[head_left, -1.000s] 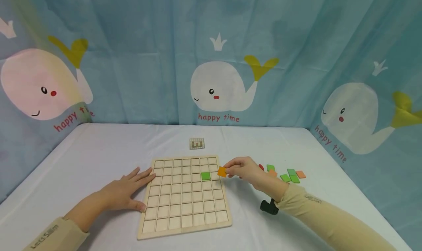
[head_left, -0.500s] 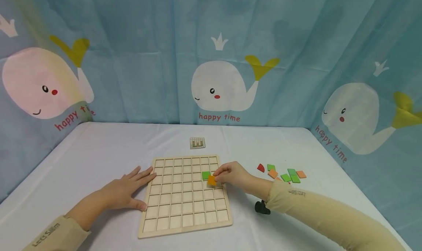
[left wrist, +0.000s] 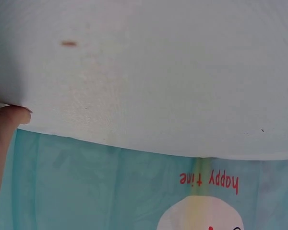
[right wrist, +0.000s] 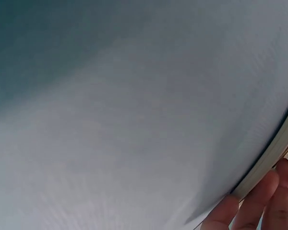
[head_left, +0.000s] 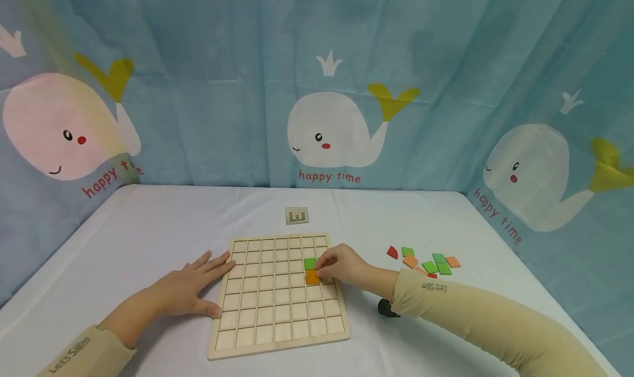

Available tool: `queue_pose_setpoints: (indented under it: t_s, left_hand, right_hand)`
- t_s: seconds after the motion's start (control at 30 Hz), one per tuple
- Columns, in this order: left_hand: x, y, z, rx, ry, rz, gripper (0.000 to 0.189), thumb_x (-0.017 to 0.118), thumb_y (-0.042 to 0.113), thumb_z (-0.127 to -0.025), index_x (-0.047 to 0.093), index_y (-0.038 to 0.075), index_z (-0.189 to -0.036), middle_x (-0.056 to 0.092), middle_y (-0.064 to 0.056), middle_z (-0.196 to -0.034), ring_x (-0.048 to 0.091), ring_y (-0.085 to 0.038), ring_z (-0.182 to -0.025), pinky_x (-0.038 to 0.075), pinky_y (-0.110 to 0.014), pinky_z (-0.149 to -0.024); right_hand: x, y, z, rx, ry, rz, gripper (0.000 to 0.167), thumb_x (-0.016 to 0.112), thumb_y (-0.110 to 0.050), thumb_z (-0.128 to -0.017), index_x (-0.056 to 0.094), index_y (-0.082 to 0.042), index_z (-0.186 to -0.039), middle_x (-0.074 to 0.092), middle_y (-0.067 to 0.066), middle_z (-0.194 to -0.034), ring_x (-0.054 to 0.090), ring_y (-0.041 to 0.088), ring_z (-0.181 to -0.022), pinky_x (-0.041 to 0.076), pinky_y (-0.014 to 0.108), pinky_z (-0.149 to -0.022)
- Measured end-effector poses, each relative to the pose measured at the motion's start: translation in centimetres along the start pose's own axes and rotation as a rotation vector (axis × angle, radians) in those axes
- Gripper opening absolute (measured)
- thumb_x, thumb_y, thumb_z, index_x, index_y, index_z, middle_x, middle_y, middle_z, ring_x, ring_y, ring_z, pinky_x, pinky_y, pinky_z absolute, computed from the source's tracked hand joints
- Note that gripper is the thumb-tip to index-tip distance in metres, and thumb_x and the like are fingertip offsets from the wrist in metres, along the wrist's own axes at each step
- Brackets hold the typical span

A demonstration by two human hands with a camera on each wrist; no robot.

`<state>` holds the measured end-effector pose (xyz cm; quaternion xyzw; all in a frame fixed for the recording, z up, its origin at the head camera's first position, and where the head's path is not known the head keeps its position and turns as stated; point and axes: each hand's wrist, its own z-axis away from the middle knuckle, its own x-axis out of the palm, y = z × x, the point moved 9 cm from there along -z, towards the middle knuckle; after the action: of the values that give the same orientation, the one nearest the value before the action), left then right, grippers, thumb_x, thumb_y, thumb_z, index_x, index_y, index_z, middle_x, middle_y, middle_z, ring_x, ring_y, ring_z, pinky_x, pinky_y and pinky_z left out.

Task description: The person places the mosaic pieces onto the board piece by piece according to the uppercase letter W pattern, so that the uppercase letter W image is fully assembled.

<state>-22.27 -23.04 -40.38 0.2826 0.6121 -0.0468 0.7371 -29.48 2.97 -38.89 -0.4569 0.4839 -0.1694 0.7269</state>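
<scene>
Head view: right hand [head_left: 344, 264] pinches an orange tile [head_left: 312, 278]; tile sits just left of those fingertips, at or in the board [head_left: 277, 345] cell directly nearer the person than the green tile [head_left: 310, 263]. Fully seated or not, can't tell. Left hand [head_left: 185, 290]: fingers straight and spread, tips resting on the board's left edge, no grip, probably steadying. Step in hand looks like setting the orange tile into its cell. Next move likely calls for squaring it to the cell walls, pressing flat, then letting go without nudging the green one just beyond the fingers. Loose tiles [head_left: 429, 267] lie well right of the right fingers on the surface [head_left: 163, 223]; small patterned card [head_left: 297, 216] beyond them, past the board's far edge.
</scene>
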Motion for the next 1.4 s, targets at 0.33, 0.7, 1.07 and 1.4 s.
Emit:
queue_pose_setpoints:
  t_s: [0.33, 0.7, 1.07, 1.4]
  left_hand:
    - [0.0, 0.3, -0.1, 0.02, 0.005, -0.002, 0.099, 0.066, 0.066, -0.074, 0.036, 0.013, -0.151, 0.023, -0.012, -0.159, 0.019, -0.054, -0.138, 0.027, -0.074, -0.097]
    - [0.1, 0.3, -0.4, 0.012, -0.007, 0.01, 0.099, 0.066, 0.066, -0.074, 0.035, 0.012, -0.151, 0.022, -0.012, -0.159, 0.018, -0.054, -0.138, 0.025, -0.074, -0.097]
    - [0.2, 0.2, -0.3, 0.013, -0.007, -0.002, 0.099, 0.066, 0.067, -0.074, 0.033, 0.015, -0.152, 0.02, -0.009, -0.161, 0.018, -0.054, -0.138, 0.026, -0.075, -0.097]
    - [0.2, -0.1, -0.1, 0.008, -0.01, -0.003, 0.098, 0.066, 0.066, -0.074, 0.034, 0.015, -0.152, 0.018, -0.005, -0.161, 0.017, -0.053, -0.139, 0.025, -0.074, -0.097]
  right_hand:
    - [-0.1, 0.3, 0.2, 0.04, -0.035, 0.023, 0.007, 0.074, 0.001, -0.083, 0.074, -0.001, -0.089, 0.066, -0.001, -0.079, 0.053, 0.011, -0.072, 0.045, 0.023, -0.061]
    - [-0.7, 0.9, 0.2, 0.06, -0.037, -0.018, 0.013, 0.073, -0.001, -0.084, 0.074, -0.002, -0.097, 0.065, 0.0, -0.081, 0.052, 0.012, -0.073, 0.045, 0.023, -0.063]
    - [-4.9, 1.3, 0.9, 0.088, -0.018, -0.054, 0.02, 0.072, -0.006, -0.087, 0.072, -0.001, -0.107, 0.067, 0.002, -0.093, 0.059, 0.015, -0.084, 0.051, 0.033, -0.077]
    - [-9.8, 1.7, 2.2, 0.097, -0.03, -0.038, 0.029, 0.069, -0.013, -0.091, 0.066, 0.001, -0.117, 0.064, 0.018, -0.12, 0.062, 0.02, -0.101, 0.048, 0.043, -0.091]
